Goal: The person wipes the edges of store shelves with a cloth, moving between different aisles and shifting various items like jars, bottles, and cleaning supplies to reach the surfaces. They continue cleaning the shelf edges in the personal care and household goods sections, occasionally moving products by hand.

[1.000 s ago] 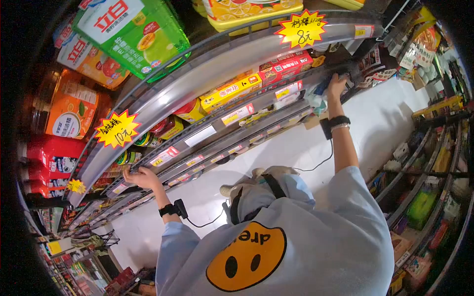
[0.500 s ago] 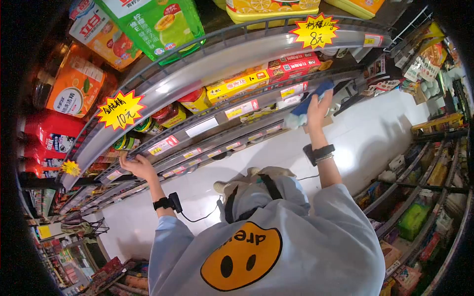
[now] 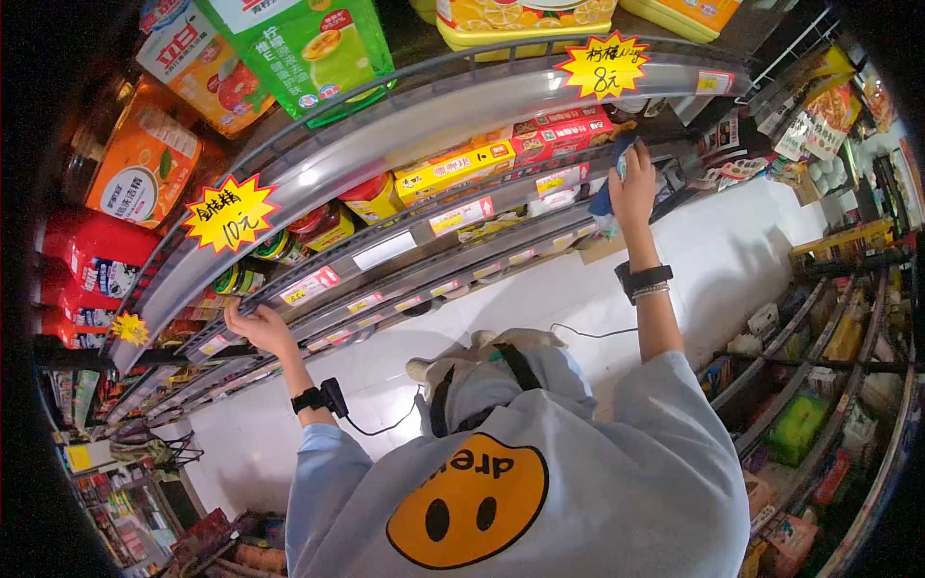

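Observation:
My right hand (image 3: pixel 634 193) is closed around a dark blue cloth (image 3: pixel 602 204), at the right end of the shelf below the top one. Part of the cloth pokes out above the fingers, and a paler part hangs beside the wrist. My left hand (image 3: pixel 262 329) has its fingers bent over the front edge of a shelf (image 3: pixel 231 332) at the left, close to a price label (image 3: pixel 308 286). A red box (image 3: pixel 561 133) and a yellow box (image 3: pixel 455 171) stand on the shelf between my hands, with several jars (image 3: pixel 323 226) to their left.
Bottles of detergent (image 3: pixel 145 178) and a green pouch (image 3: pixel 308 58) stand on the upper shelf, its rim bearing yellow starburst price signs (image 3: pixel 604 65). Another stocked rack (image 3: pixel 819 385) stands behind on the right. A thin cable (image 3: pixel 381 429) hangs from my left wristband.
My right hand has moved forward and slightly right with the cloth, closer to the shelf. My left hand stays on the shelf edge.

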The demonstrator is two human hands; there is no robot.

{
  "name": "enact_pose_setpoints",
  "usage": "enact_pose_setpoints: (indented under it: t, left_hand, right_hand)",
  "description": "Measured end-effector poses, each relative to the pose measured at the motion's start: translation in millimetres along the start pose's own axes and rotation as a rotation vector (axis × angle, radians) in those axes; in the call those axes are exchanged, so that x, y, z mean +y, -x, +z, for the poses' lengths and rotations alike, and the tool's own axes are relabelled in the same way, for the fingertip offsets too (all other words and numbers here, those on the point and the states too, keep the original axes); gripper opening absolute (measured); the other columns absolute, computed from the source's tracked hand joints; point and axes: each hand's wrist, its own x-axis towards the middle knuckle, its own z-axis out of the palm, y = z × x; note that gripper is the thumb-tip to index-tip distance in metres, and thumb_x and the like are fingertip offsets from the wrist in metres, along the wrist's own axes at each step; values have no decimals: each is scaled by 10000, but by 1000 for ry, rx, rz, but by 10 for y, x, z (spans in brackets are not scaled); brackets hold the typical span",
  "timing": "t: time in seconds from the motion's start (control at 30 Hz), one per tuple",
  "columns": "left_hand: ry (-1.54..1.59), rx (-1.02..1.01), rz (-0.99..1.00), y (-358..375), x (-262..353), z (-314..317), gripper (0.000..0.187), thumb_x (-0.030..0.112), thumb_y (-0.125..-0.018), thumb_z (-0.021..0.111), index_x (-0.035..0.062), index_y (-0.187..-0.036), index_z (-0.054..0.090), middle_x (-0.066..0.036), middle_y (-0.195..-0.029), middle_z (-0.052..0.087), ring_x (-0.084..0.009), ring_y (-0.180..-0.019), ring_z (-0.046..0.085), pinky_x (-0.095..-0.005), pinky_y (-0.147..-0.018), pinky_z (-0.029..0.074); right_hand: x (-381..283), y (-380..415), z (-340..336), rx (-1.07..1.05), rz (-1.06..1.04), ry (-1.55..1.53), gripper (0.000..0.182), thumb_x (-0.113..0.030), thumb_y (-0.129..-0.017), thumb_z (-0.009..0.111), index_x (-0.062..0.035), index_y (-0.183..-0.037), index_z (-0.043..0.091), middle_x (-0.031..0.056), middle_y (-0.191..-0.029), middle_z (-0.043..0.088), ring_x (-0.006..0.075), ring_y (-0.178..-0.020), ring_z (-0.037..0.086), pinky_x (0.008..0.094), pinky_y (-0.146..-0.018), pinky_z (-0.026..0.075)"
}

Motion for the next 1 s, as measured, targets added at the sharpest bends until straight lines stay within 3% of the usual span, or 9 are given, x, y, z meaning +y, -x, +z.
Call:
enact_pose_setpoints:
  t: [0.07,0.2,0.37,0.5,0.53,0.73,0.77,0.83,1.0]
  left_hand:
    - [33,-66,-151,0,39,-30,368,-1,-775,512,39,-1134,440,-126,-1243,384,-265,-702,505,-350,-573,418]
    - [-25,-23,-23,3,-62,-10,377,-5,-770,515,40,-1139,447,-132,-1246,388,-268,-715,506,-351,-591,424]
    - [13,-72,-59,8,-117,-31,390,-6,-765,519,38,-1145,445,-151,-1257,382,-288,-784,511,-361,-627,430]
    - [-19,-78,-52,13,-114,-27,389,-5,-771,515,43,-1151,445,-154,-1264,376,-299,-851,518,-360,-639,435]
    - [-26,-62,-28,3,-89,-38,388,-5,-774,512,46,-1153,445,-154,-1266,374,-302,-873,521,-360,-642,437]
    - [-6,-56,-61,7,-124,13,376,4,-788,510,60,-1156,452,-143,-1277,362,-293,-874,528,-354,-635,446]
    - [-3,-58,-57,3,-116,8,376,4,-788,510,60,-1156,452,-143,-1277,362,-293,-874,528,-354,-635,446]
    - [-11,-83,-119,7,-86,-7,368,8,-789,512,59,-1150,459,-140,-1279,362,-285,-863,532,-353,-624,450]
    - [-15,-95,-142,17,-98,8,366,7,-783,508,56,-1143,462,-137,-1266,375,-274,-834,539,-348,-607,451]
  right_hand:
    - [14,-45,-72,-64,3,72,456,-148,-690,654,-22,-1106,515,179,-1266,470,396,-1017,498,434,-866,419]
    - [221,-96,-78,-85,29,116,455,-157,-682,665,-26,-1094,524,168,-1262,480,391,-1019,506,434,-861,425]
    - [837,-263,-34,-16,-19,262,443,-168,-695,660,-30,-1093,524,173,-1278,470,388,-1012,526,442,-843,442]
    - [1247,-461,-65,-23,48,370,499,-229,-746,626,-39,-1186,487,144,-1316,444,367,-1031,533,428,-866,448]
    - [1320,-534,-89,-118,136,394,500,-238,-769,603,-40,-1210,475,137,-1323,437,342,-1082,514,417,-909,426]
    - [1792,-702,64,-125,129,212,507,-238,-787,577,-25,-1232,463,150,-1341,414,317,-1191,436,412,-976,364]
    - [1766,-658,78,-124,133,214,507,-238,-787,577,-25,-1232,463,150,-1341,414,317,-1191,436,412,-976,364]
    - [1694,-587,140,-3,108,241,446,-160,-770,601,26,-1158,483,248,-1271,439,418,-1138,440,429,-947,383]
    - [1468,-448,41,-21,111,280,509,-185,-750,619,8,-1198,475,210,-1318,416,358,-1147,462,427,-929,396]
